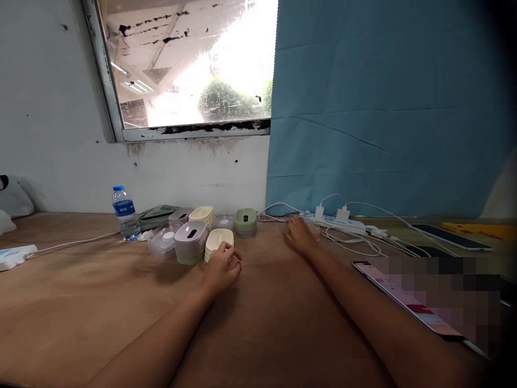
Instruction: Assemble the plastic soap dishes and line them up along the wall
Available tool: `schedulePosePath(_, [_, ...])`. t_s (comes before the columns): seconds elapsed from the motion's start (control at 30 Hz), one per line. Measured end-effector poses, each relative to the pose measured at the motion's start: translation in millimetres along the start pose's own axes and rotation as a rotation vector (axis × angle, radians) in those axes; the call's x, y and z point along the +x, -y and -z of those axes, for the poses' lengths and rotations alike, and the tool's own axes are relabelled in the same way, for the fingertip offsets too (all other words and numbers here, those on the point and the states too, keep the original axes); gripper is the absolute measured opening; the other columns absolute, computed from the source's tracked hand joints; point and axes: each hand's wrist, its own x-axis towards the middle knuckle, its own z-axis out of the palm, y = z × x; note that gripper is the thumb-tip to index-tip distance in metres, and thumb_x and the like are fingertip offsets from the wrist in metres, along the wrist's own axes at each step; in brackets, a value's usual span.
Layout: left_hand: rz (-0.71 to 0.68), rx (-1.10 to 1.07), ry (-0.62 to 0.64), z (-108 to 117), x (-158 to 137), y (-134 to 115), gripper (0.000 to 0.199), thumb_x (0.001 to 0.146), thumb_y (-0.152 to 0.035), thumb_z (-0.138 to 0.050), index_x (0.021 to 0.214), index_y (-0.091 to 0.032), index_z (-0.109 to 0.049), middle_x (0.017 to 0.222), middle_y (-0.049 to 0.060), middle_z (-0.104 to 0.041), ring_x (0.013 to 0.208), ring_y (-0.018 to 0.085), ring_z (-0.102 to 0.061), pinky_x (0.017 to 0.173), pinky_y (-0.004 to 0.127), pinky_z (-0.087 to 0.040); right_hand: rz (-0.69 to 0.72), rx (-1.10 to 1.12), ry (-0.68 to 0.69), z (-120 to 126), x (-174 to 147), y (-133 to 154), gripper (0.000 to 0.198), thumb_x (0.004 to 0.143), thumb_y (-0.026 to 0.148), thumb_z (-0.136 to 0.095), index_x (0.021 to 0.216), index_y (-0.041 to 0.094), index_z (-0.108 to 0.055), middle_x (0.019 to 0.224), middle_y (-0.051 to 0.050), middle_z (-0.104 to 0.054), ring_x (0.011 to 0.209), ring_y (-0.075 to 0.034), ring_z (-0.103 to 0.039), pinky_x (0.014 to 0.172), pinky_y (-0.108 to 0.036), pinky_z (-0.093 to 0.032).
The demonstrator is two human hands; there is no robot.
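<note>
My left hand is just in front of a stack of cream containers, fingers loosely bent and slightly apart, with nothing visible in them. Whether its fingertips touch the stack I cannot tell. Farther right, my right hand reaches to the back of the table beside a clear plastic piece; its fingertips are mostly hidden. Left of the cream stack stand lilac containers with a dark slot on top and clear plastic lids. Behind are more cream containers and a green container.
A water bottle stands at the back left by a dark green pouch. White cables and a power strip lie beyond my right hand. A phone and a lit tablet-like screen lie at the right.
</note>
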Motion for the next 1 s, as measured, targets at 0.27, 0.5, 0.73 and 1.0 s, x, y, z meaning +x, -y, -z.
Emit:
schedulePosePath(0.27, [-0.030,0.125,-0.061,3,3,10,0.011,0.067,-0.014,-0.050,0.075,-0.019,-0.055,0.074,0.001,-0.055,0.077,0.017,-0.050,0.075,0.033,-0.036,0.185,0.162,-0.056,-35,31,91,0.023,0.087,0.028,-0.044,0.106,0.020,-0.051,0.111,-0.006,-0.052,0.091,-0.016,-0.054,0.078,-0.036,-0.047])
schedulePosePath(0.5, [-0.120,0.136,-0.065,9,10,31,0.022,0.069,-0.011,-0.047,0.089,-0.018,-0.054,0.092,0.005,-0.058,0.093,0.020,-0.049,0.085,0.035,-0.035,0.160,0.298,-0.029,-38,46,101,0.022,0.086,0.031,-0.043,0.100,0.019,-0.055,0.103,-0.007,-0.056,0.095,-0.021,-0.053,0.083,-0.040,-0.043])
schedulePosePath(0.73, [-0.101,0.095,0.062,9,13,48,0.025,0.080,-0.015,-0.038,0.101,-0.015,-0.050,0.094,0.009,-0.061,0.090,0.020,-0.053,0.083,0.034,-0.038,0.179,0.422,-0.029,14,5,84,0.025,0.084,0.037,-0.041,0.099,0.021,-0.052,0.103,-0.008,-0.056,0.099,-0.025,-0.050,0.085,-0.039,-0.040])
schedulePosePath(1.0, [-0.047,0.133,0.021,8,12,29,0.020,0.081,-0.015,-0.037,0.093,-0.018,-0.053,0.085,0.005,-0.062,0.083,0.019,-0.053,0.080,0.036,-0.034,0.133,0.354,0.161,54,-101,24,0.021,0.078,0.037,-0.045,0.089,0.021,-0.054,0.100,-0.007,-0.057,0.096,-0.024,-0.053,0.084,-0.036,-0.040])
